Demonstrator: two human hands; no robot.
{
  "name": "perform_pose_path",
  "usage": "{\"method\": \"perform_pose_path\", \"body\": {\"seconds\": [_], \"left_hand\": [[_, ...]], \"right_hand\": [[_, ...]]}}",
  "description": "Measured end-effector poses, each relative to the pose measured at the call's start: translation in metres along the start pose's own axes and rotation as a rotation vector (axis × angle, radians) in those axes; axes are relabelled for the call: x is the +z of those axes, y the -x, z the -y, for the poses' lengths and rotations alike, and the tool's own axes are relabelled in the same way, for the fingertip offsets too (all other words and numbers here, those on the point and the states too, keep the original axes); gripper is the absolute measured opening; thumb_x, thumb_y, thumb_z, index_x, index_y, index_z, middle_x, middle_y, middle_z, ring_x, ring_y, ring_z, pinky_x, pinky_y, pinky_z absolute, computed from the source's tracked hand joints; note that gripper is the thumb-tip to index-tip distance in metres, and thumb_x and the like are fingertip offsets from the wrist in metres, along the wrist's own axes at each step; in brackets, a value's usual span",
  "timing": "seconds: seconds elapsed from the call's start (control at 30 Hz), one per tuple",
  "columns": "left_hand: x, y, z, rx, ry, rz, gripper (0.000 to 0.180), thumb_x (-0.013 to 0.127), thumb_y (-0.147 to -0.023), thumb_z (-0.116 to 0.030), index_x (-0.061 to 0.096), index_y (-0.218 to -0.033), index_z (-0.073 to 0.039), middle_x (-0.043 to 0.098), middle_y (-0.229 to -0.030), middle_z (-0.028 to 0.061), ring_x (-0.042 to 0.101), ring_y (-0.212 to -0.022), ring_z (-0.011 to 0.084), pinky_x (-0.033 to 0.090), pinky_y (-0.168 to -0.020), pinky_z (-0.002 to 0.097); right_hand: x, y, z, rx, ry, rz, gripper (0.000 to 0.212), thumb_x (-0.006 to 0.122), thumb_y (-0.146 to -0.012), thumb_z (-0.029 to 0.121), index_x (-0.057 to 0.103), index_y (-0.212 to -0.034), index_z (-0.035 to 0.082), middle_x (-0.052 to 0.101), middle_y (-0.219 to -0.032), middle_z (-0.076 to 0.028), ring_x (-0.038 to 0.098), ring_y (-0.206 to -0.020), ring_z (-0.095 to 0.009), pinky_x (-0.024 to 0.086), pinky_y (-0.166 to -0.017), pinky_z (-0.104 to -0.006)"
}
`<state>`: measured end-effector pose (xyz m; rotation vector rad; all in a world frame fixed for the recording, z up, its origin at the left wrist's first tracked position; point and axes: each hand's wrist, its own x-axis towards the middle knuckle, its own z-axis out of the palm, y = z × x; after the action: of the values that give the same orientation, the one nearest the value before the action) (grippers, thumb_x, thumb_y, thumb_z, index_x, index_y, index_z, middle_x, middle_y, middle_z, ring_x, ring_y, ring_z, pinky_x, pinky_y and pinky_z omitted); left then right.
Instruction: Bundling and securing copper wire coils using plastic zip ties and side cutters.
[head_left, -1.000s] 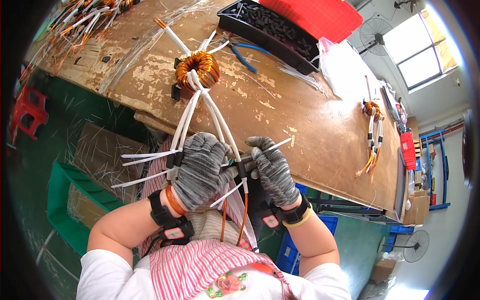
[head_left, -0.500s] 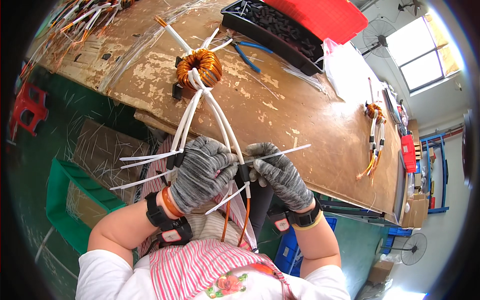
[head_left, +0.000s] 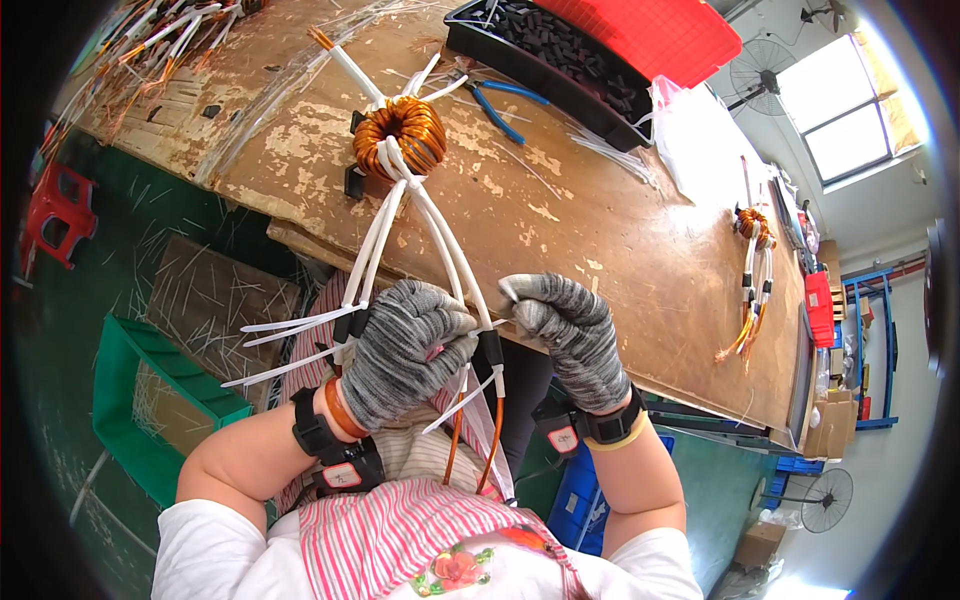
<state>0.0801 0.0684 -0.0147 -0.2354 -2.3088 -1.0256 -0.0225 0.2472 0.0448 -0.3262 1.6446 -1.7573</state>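
An orange copper-wound ring coil [head_left: 400, 138] lies on the bench, with white-sleeved leads [head_left: 440, 240] running from it toward me. Gloved in grey knit, my left hand [head_left: 405, 345] is closed around leads beside a black sleeve [head_left: 491, 347]. My right hand [head_left: 565, 335], in a matching glove, is pinched closed just right of that sleeve. A short white stretch of cable tie [head_left: 500, 323] shows between the sleeve and its fingers; the rest is hidden. Another white cable tie [head_left: 460, 400] crosses the leads lower down. Several tie tails [head_left: 290, 325] stick out left of my left hand.
Blue-handled pliers [head_left: 497, 112] and a black bin of small black pieces [head_left: 550, 65] sit at the far side. A second coil [head_left: 753, 228] lies on the right. Wire bundles [head_left: 170, 40] cover the far left corner. A green crate [head_left: 140, 400] stands below left.
My right hand has risen slightly and closed into a tighter pinch. The long tie tail that stuck out past it to the right no longer shows. My left hand stays nearly in place.
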Motion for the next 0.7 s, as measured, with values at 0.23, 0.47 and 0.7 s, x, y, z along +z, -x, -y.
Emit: {"method": "perform_pose_path", "body": {"seconds": [0.23,0.47,0.7], "left_hand": [[0.004,0.004,0.003,-0.094,0.059,0.007,0.022,0.076,-0.072,-0.015,0.070,-0.093,-0.008,0.060,-0.084,0.0093,0.056,-0.081,0.0295,0.045,-0.074,0.0398],[0.007,0.006,0.006,-0.064,0.067,-0.037,0.024,0.078,-0.071,-0.016,0.070,-0.092,-0.008,0.062,-0.087,0.0087,0.057,-0.083,0.0289,0.046,-0.077,0.0399],[0.007,0.002,0.002,-0.039,0.049,-0.030,0.026,0.078,-0.070,-0.016,0.070,-0.093,-0.007,0.063,-0.087,0.0086,0.058,-0.083,0.0287,0.047,-0.077,0.0401]], "right_hand": [[-0.003,-0.007,0.001,-0.211,0.646,0.058,0.013,0.068,-0.084,0.007,0.068,-0.094,-0.001,0.059,-0.080,-0.009,0.058,-0.073,-0.019,0.049,-0.066,-0.0316],[-0.004,-0.006,-0.002,-0.247,0.760,0.034,0.012,0.069,-0.078,0.006,0.067,-0.088,0.000,0.058,-0.079,-0.013,0.057,-0.070,-0.026,0.048,-0.064,-0.0339],[0.007,-0.006,0.001,-0.280,0.847,0.094,0.012,0.069,-0.080,0.007,0.067,-0.089,0.000,0.058,-0.077,-0.014,0.057,-0.071,-0.028,0.048,-0.066,-0.0363]]}}
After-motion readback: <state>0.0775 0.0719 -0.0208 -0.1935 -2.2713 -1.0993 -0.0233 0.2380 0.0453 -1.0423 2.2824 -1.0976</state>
